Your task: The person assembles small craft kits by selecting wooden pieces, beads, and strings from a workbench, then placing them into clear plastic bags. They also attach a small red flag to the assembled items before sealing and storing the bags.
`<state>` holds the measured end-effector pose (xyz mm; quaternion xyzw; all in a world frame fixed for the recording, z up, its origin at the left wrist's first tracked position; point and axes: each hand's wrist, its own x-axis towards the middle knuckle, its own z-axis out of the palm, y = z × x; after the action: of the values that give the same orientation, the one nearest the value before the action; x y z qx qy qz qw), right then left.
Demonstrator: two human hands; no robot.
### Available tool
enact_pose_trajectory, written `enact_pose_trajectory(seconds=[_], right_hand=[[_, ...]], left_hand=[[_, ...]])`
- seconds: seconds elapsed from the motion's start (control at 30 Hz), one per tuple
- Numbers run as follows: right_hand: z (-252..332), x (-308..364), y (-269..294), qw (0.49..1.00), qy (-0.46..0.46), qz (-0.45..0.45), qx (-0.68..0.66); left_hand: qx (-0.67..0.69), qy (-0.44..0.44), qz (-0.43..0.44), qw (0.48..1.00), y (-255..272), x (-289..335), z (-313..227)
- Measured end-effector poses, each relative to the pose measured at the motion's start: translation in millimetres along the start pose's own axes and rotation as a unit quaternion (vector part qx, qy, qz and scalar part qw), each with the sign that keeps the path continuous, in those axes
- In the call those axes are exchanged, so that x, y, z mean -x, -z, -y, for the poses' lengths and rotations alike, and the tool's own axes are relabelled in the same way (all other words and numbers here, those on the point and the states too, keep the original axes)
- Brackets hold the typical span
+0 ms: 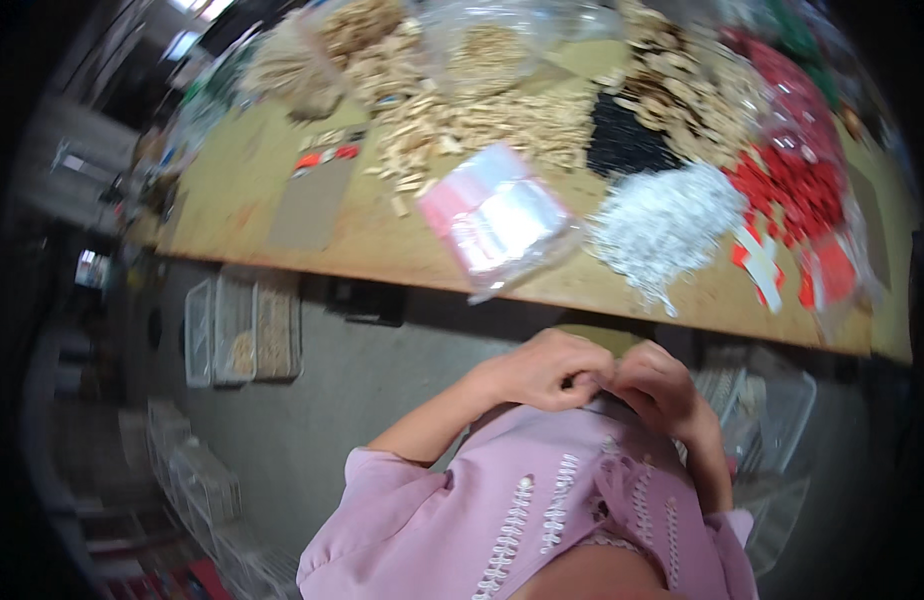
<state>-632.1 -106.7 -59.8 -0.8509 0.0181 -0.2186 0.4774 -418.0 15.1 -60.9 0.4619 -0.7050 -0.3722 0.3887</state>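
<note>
Both hands are sitting together in front of the pink top (402, 520), on the near side of the packet of clear plastic bags (497, 220) and a little to its right, just off the edge of the worktop (382, 240). The left hand (554, 368) is showing bent fingers, the right hand (654, 385) is facing it with its own fingers curled in, and the two are meeting at the fingertips; whether either grip is closing on something small, I cannot tell, because the fingers are hiding what lies between them. The packet itself is lying aslant on the worktop, one corner reaching the near edge. Immediately to its right, a heap of white strands (667, 220) is spreading out, and farther right of the packet, red pieces (797, 190) are lying scattered. Beyond the packet and to the right, black strips (627, 135) are bunching up beside a pile of flat tan pieces (682, 85). Straight beyond the packet, pale wooden pieces (522, 120) are stretching across, and over to its left, a brown card (307, 210) is lying flat. Lower down, left of the packet, clear bins (232, 335) are standing on the floor (352, 385).
</note>
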Motion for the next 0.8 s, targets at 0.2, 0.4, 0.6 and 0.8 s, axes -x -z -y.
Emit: enact_pose_trajectory(seconds=[0.2,0.4,0.6,0.8], right_hand=[[9,-10,-10,0.996,-0.079,-0.020,0.031],[5,-22,-21,0.994,-0.058,-0.037,0.085],[-6,-28,-16,0.993,-0.020,-0.061,0.103],[-13,-27,-13,0.988,-0.052,-0.099,0.108]], left_hand=[[-0.061,-0.005,-0.072,0.996,-3,15,17],[-0.005,0.010,-0.065,0.998,27,22,7],[-0.180,0.059,-0.374,0.908,128,46,27],[-0.392,0.088,-0.577,0.711,260,86,139]])
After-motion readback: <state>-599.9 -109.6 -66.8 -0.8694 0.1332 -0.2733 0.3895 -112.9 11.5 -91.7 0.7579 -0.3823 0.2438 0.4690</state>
